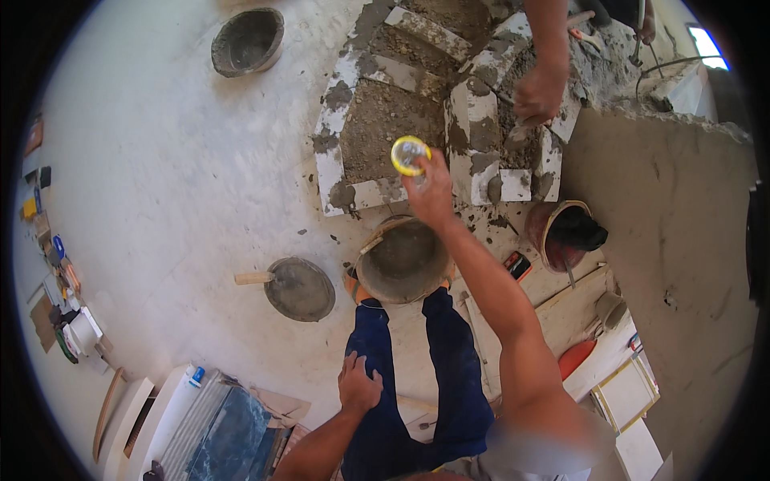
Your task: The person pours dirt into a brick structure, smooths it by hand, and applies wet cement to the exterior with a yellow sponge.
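My right hand (pixel 431 191) is stretched out over the block-and-mortar structure (pixel 359 194), gripping a round thing with a yellow rim (pixel 410 155) and a pale, shiny middle. Its kind is unclear. My left hand (pixel 359 386) lies on my left thigh, holding nothing, fingers apart. Between my feet stands a round tub (pixel 403 260) of grey mortar, a wooden-handled tool leaning on its rim. Left of it, a round pan (pixel 299 289) of grey paste holds a tool whose wooden handle (pixel 254 278) sticks out.
A co-worker's hand (pixel 539 94) works at the blocks, apparently with a trowel. Another hand (pixel 648 29) shows at top right. A dark bucket (pixel 249 42) stands far left; a reddish bucket (pixel 544 238) with something black inside is right. Boards and a blue-grey panel (pixel 230 433) lie lower left.
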`<act>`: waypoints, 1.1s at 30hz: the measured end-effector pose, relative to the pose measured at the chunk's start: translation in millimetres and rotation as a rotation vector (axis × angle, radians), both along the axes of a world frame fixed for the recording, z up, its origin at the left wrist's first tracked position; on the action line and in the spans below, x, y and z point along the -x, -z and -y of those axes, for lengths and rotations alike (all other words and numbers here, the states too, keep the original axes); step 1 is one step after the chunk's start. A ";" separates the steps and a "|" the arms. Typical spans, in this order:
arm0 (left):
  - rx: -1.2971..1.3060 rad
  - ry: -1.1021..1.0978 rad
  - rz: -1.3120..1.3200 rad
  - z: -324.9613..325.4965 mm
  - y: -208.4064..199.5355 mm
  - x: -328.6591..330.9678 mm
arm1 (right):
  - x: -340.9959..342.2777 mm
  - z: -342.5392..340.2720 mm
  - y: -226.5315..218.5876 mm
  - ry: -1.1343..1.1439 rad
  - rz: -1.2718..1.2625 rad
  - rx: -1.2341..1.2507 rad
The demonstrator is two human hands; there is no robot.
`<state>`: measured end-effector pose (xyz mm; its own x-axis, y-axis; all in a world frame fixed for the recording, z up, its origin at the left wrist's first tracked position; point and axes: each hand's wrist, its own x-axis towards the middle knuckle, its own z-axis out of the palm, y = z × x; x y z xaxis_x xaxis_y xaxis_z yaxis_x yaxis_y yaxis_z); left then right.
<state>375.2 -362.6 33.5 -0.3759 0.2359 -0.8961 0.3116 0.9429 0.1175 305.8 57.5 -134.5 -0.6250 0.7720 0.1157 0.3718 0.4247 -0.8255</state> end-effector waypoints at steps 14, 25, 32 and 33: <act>0.040 -0.116 -0.091 2.9 -19.1 6.5 | 203.5 -316.1 16.3 0.278 0.468 0.055; 0.068 -0.122 -0.080 0.1 -16.5 0.6 | 241.0 -397.1 -6.5 0.189 0.750 -0.120; -0.032 -0.126 -0.059 -8.9 -9.0 0.2 | 95.8 -120.8 -71.3 0.301 0.107 0.125; -0.028 -0.136 -0.070 -3.0 -9.1 -2.8 | 72.6 -67.6 -77.4 0.256 0.018 0.374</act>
<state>377.9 -359.6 42.6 -0.4673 0.2029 -0.8605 0.1893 0.9737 0.1268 233.2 125.1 -57.1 -0.4078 0.8885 -0.2103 0.4420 -0.0095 -0.8970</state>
